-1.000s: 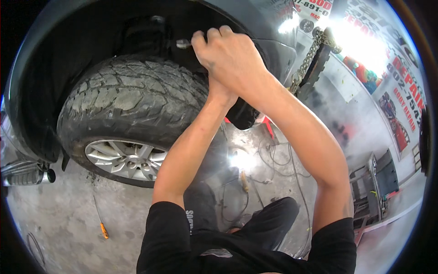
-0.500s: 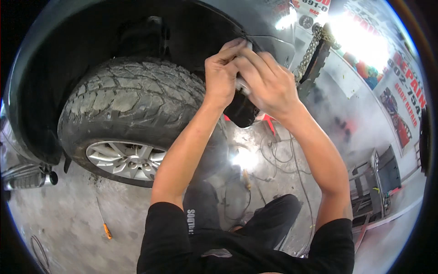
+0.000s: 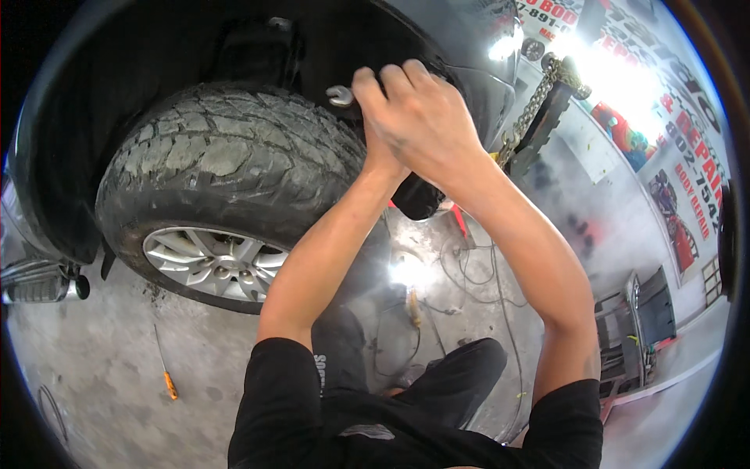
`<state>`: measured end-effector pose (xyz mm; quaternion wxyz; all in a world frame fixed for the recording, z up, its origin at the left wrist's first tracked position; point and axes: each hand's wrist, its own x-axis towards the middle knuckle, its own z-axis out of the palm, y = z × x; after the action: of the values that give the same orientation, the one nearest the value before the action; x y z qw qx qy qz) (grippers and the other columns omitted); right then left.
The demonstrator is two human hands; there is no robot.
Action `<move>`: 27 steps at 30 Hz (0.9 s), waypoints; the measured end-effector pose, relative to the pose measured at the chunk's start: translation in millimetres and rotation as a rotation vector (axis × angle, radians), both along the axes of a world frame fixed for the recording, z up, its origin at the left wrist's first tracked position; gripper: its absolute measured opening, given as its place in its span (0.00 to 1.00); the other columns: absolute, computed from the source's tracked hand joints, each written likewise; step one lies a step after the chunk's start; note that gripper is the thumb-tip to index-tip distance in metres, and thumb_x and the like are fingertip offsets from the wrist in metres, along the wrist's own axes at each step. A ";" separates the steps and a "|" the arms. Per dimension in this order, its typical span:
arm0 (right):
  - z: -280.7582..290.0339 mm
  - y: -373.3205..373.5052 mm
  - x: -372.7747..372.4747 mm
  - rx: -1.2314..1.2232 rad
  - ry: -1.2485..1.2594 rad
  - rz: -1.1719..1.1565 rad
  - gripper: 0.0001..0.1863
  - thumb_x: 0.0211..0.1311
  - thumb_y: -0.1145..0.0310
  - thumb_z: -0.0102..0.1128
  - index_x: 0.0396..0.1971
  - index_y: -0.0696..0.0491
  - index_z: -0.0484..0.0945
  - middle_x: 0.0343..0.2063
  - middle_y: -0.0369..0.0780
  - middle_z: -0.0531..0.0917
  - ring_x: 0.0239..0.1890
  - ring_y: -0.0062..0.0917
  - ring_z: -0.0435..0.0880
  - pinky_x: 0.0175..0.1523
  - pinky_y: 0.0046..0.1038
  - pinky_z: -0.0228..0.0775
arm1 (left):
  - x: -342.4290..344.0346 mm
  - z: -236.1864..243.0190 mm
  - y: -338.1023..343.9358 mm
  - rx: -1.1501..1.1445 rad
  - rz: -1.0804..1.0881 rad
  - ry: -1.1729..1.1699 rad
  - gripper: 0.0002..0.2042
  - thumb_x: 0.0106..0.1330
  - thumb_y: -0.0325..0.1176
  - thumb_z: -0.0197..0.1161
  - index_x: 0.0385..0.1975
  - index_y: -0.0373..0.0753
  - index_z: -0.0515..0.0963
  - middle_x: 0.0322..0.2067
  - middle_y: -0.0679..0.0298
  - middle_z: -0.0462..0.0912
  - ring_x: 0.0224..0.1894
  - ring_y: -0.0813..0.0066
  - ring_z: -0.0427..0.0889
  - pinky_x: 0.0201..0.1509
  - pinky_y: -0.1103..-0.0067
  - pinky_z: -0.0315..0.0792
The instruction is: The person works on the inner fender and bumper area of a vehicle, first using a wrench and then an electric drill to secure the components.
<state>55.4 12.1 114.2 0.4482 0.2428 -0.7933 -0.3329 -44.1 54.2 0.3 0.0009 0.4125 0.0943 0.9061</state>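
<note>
My right hand point(image 3: 418, 121) is closed around a metal wrench point(image 3: 341, 96), whose open end sticks out to the left of my fingers at the edge of the dark wheel arch point(image 3: 180, 55). My left hand point(image 3: 381, 152) is just beneath and behind my right hand, its fingers hidden by it. Below and left of both hands is a large muddy tyre point(image 3: 226, 148) on a silver spoked wheel point(image 3: 224, 270). A black part point(image 3: 418, 195) hangs just below my hands.
A chain point(image 3: 531, 109) hangs beside a dark post at right. Wall banners point(image 3: 680, 211) and a metal rack point(image 3: 641, 344) stand further right. An orange screwdriver point(image 3: 169, 383), a glowing work light point(image 3: 408, 270) and cables lie on the floor point(image 3: 117, 352). A side step point(image 3: 39, 289) juts from the left.
Half a second ago my hands were side by side. My right hand has since swung up and left across my left hand, and the wrench end shows again.
</note>
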 end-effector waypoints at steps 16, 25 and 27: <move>40.9 -20.7 -47.2 -0.060 -0.163 -0.270 0.06 0.52 0.72 0.65 0.30 0.55 0.86 0.24 0.44 0.88 0.31 0.37 0.91 0.32 0.36 0.83 | 7.5 13.3 -31.9 -0.163 -0.160 -0.082 0.22 0.77 0.39 0.59 0.65 0.40 0.65 0.58 0.64 0.75 0.60 0.72 0.76 0.63 0.70 0.73; 34.1 -13.5 -68.3 0.028 -0.215 -0.386 0.05 0.52 0.70 0.66 0.25 0.55 0.88 0.24 0.41 0.88 0.32 0.33 0.90 0.34 0.31 0.83 | 16.9 31.2 -35.2 -0.124 -0.339 -0.021 0.37 0.72 0.52 0.63 0.70 0.31 0.61 0.60 0.50 0.74 0.59 0.52 0.78 0.70 0.54 0.71; 25.8 -17.9 -57.2 -0.002 -0.217 -0.378 0.06 0.51 0.70 0.66 0.28 0.55 0.87 0.23 0.40 0.88 0.32 0.33 0.90 0.35 0.30 0.83 | 19.9 30.9 -40.6 -0.086 -0.331 0.001 0.37 0.72 0.52 0.62 0.70 0.30 0.60 0.60 0.49 0.75 0.58 0.52 0.79 0.69 0.53 0.72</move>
<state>-1.8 -5.8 140.0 0.2898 0.1236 -0.8687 -0.3823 -24.3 13.6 31.2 0.1678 0.4224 0.0639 0.8885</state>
